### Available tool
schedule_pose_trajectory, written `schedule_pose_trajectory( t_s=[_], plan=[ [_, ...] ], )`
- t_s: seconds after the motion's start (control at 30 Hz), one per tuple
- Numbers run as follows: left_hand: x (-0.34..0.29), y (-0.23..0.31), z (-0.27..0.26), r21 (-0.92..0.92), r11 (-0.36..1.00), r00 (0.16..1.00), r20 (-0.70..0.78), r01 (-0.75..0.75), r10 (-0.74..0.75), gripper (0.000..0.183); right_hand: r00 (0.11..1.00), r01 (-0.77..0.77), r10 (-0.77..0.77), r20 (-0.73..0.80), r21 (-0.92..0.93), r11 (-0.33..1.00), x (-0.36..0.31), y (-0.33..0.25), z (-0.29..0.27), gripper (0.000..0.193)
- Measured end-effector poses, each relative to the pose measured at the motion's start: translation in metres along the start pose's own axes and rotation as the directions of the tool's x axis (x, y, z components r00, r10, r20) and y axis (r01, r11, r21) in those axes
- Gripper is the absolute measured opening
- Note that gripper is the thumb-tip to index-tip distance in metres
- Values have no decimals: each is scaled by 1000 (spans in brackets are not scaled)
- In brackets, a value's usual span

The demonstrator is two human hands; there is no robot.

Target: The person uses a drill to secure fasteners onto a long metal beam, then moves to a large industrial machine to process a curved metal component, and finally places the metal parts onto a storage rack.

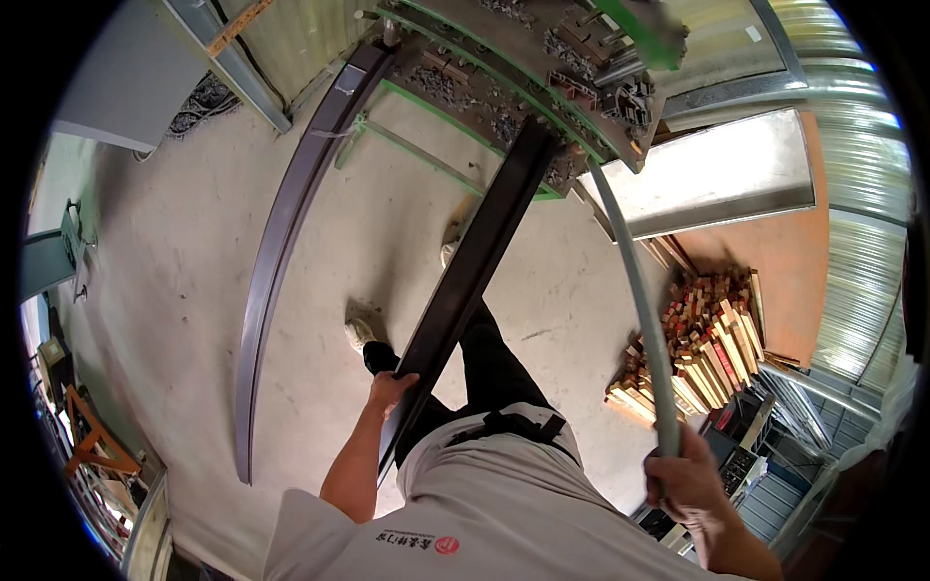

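My left hand [390, 391] is wrapped round the near part of a long dark metal profile [475, 247], beside my left leg. The profile's far end rests on the green machine bench [460, 82], which is strewn with metal chips. On the right, my right hand [686, 474] grips the near end of a long grey-green lever bar [635, 281]. That bar runs up to the bench's right side, where its far end meets the machine. A second long dark profile [276, 252] stretches from the bench's left end down the left side, apart from my hands.
Stacked wooden sticks [712, 349] lie on the right, below a white sheet-metal tray [712, 179] and a brown board [785, 257]. A grey cabinet [126, 73] stands at the upper left. An orange frame [97, 436] is at the lower left, and concrete floor [184, 320] surrounds my feet.
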State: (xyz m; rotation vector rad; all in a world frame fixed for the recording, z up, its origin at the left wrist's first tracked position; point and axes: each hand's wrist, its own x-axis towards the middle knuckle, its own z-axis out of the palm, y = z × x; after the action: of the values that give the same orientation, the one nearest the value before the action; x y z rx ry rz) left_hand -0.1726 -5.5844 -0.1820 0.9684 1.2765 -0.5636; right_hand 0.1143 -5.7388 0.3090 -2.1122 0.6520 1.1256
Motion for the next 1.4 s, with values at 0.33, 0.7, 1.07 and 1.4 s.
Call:
schedule_pose_trajectory(
  t_s=[0.33,0.7,1.07,1.4],
  plan=[
    [-8,3,-2,-9,996,994,-61,-88,88,58,994,-7,-27,-108,-304,953,59,92,87,30],
    [0,-8,-2,110,992,997,-40,-54,59,56,928,230,-350,-131,-538,811,111,196,135,35],
    [0,-1,-11,-19,998,998,-20,-61,61,51,998,47,-51,-42,-95,994,36,51,50,31],
    [12,-23,-4,-26,999,999,-24,-46,45,53,998,61,-62,-3,-125,990,32,49,49,26]
  ],
)
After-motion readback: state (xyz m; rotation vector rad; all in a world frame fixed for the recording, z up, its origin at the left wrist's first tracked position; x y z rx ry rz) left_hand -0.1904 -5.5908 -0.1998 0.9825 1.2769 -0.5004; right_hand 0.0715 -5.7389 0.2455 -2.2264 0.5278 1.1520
